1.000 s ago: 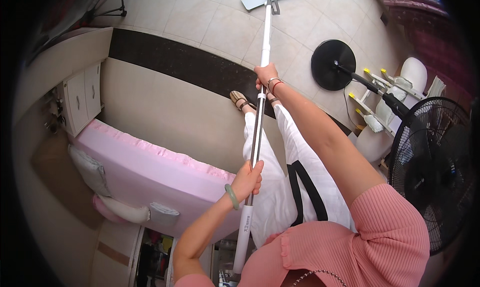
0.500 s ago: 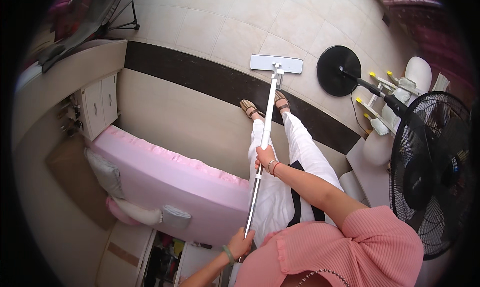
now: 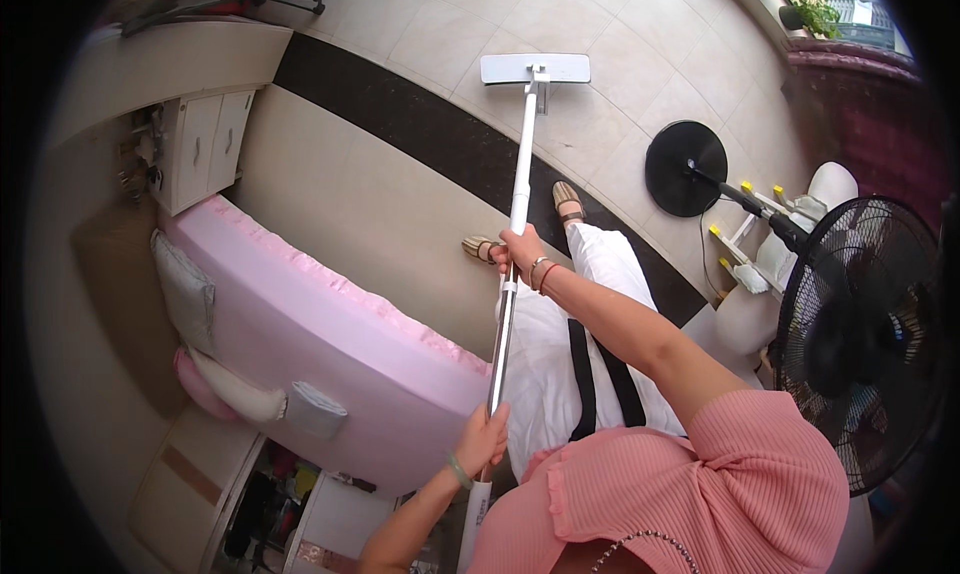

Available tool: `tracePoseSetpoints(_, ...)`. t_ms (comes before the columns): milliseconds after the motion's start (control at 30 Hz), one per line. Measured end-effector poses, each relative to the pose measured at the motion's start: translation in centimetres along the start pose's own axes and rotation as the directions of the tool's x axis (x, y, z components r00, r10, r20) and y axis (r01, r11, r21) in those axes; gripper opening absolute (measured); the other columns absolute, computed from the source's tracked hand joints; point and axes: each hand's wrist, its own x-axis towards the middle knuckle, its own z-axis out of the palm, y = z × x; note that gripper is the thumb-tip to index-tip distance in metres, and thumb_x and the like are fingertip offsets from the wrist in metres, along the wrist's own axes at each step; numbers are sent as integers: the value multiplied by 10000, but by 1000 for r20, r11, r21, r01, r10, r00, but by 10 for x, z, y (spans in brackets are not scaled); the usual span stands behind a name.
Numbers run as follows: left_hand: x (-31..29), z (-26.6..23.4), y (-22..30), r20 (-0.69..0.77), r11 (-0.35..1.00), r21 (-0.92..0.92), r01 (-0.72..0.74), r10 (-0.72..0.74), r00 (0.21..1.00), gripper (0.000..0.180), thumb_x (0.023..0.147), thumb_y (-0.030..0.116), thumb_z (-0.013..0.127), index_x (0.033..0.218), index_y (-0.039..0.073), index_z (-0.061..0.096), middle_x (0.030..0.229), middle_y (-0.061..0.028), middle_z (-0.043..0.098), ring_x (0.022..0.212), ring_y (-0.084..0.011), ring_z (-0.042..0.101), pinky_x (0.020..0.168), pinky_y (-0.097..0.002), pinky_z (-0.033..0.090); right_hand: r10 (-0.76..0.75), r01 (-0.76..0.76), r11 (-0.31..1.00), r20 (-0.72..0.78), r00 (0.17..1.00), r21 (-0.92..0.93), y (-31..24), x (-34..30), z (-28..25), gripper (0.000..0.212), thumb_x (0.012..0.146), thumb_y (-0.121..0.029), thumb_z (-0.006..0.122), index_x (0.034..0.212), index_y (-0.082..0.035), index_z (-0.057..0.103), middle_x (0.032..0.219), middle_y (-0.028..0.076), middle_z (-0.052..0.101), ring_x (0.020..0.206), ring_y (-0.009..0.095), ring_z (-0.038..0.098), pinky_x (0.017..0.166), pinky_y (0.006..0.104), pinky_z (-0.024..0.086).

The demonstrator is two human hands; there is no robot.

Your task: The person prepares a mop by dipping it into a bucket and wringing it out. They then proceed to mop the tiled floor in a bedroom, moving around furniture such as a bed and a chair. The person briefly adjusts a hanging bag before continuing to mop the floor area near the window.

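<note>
fingers of both hands are clamped round the pole of a flat mop (image 3: 521,192): the right hand (image 3: 522,249) closes just on the head side of the collar where white tube gives way to bare metal, and the left hand (image 3: 484,436) grips the pole lower down, close to the body. with the hands set well apart like this, one can probably steer while the other steadies the end. the striped shoes (image 3: 567,202) are spread too, likely for balance. the mop's head appears to sit on the tiled floor (image 3: 430,34), beyond the dark strip (image 3: 400,109) and left of the round black fan base (image 3: 686,169), angled flat perhaps so its whole underside meets the tiles. that head is a long pale rectangle, joined by a white hinge to the slim pole.
</note>
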Motion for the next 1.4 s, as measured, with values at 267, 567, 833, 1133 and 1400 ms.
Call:
tracePoseSetpoints(267,70,-31,38,212,969,-235,73,-22,977,323,963,385,408,781,136,312,552,47,296,418,-48,284,378,-227,309,-22,-26,888,-98,995,-459,-33,82,51,262,848,-98,491,1001,104,426,598,97,552,412,162,531,355,325,488)
tracePoseSetpoints(567,58,-39,-71,435,939,-189,288,-183,882,418,961,399,415,650,144,303,520,59,272,419,-51,259,388,-229,264,-30,-148,845,-322,946,-514,71,22,-25,283,836,-92,495,1014,70,347,631,128,536,403,186,526,313,347,464)
tracePoseSetpoints(833,46,-83,-76,524,924,-188,332,-191,830,411,953,402,431,660,143,306,513,75,241,415,-27,234,368,-205,215,-125,-48,917,-399,908,-397,102,-1,-21,159,813,-108,488,785,43,447,498,77,473,349,197,491,299,350,401)
tracePoseSetpoints(1133,-7,-196,-99,-153,669,742,-47,237,959,341,886,385,514,893,51,449,655,-138,568,598,-303,588,551,-412,468,60,-58,992,-12,998,110,132,-20,85,211,825,-135,497,929,35,428,690,140,535,548,233,563,478,375,525)
tracePoseSetpoints(1400,-116,-207,-30,-195,58,896,441,942,272,264,811,313,623,981,121,560,766,-64,570,754,-251,589,679,-359,479,32,-79,858,102,994,507,92,-39,230,161,835,-91,530,814,-37,380,570,38,394,419,145,396,365,312,402)
